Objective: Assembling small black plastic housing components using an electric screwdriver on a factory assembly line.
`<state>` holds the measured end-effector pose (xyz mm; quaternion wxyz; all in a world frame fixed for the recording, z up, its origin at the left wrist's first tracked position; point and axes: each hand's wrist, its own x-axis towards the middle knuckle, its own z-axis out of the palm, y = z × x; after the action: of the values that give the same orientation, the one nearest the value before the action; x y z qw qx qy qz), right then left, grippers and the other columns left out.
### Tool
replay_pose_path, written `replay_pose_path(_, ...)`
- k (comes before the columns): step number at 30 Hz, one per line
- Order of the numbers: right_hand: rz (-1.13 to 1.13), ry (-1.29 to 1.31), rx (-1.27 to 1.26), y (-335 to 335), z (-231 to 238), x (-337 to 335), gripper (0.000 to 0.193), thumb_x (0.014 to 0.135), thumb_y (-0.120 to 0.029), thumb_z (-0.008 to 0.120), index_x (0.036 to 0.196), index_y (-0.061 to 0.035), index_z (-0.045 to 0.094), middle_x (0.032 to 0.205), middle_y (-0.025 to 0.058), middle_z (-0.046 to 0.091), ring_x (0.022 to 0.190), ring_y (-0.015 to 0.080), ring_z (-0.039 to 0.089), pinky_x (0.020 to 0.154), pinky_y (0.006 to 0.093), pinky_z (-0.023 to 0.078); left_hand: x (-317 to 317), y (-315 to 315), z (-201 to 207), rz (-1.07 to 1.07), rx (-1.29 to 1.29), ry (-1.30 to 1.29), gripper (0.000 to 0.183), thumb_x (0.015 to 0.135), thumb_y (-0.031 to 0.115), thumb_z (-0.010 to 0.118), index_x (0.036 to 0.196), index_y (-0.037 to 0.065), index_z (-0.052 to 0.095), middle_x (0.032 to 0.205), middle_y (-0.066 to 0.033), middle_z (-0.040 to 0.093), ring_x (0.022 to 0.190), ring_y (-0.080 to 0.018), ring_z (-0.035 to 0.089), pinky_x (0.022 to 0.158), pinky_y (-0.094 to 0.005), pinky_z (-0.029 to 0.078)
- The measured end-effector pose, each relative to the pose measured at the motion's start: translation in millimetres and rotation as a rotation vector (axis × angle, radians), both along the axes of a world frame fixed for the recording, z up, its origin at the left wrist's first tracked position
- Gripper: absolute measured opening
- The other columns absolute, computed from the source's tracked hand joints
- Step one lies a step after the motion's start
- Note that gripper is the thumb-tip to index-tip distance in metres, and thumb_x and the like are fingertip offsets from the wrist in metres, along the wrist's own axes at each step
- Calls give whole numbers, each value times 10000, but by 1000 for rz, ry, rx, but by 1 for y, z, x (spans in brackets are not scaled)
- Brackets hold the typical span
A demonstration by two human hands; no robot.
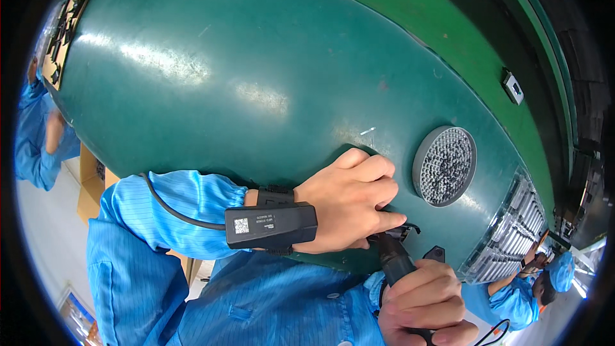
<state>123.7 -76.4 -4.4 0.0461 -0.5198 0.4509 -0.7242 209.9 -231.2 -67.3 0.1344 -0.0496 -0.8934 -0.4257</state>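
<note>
My right hand [426, 304] is wrapped around a dark, cylindrical power screwdriver [396, 259]. The tool's narrowed front end points up and left, toward the fingers of my left hand [352, 198]. That hand is closed, with the forefinger and thumb against a small black part [405, 230] near the table's front edge. Most of the part is covered by the fingers and the tool, so its shape and the tool's tip do not show clearly. A black box-shaped device [272, 225] is strapped to my left wrist, with a cable running up the sleeve.
A round grey dish [417, 170] of tiny dark pieces sits right of my left hand on the green table [211, 90]. Clear plastic trays [474, 275] with rows of parts lie far right. A board [56, 41] with black parts is far left. Co-workers in blue sit at both sides.
</note>
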Motion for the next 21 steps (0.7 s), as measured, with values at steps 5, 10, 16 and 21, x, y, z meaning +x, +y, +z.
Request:
replay_pose_path(5,93,-44,181,-3,16,0,334,964,-215,691,1163,-85,456,812,66,593,603,230,579,482,369,498,5,3,-3,13,3,-10,524,647,336,858,1153,237,765,959,22,537,1126,-256,506,892,-416,393)
replay_pose_path(10,121,-279,-26,8,9,1,356,958,-290,634,1274,-152,546,1090,47,628,666,273,589,505,399,484,2,-1,1,-31,25,-29,549,632,346,877,1158,236,763,961,21,533,1136,-257,498,910,-422,389)
replay_pose_path(16,-1,-189,-161,50,18,-19,460,1037,-301,514,1473,-155,498,1275,42,630,791,252,603,552,382,455,1,-3,7,-62,19,-37,621,611,343,906,1200,238,738,970,21,517,1131,-252,496,903,-428,377)
replay_pose_path(21,-44,-159,-64,63,17,-26,524,1070,-437,427,1509,-153,464,1242,111,632,844,262,581,580,386,498,0,-6,11,-70,27,-75,637,601,325,920,1203,220,740,960,24,529,1111,-242,510,898,-420,378)
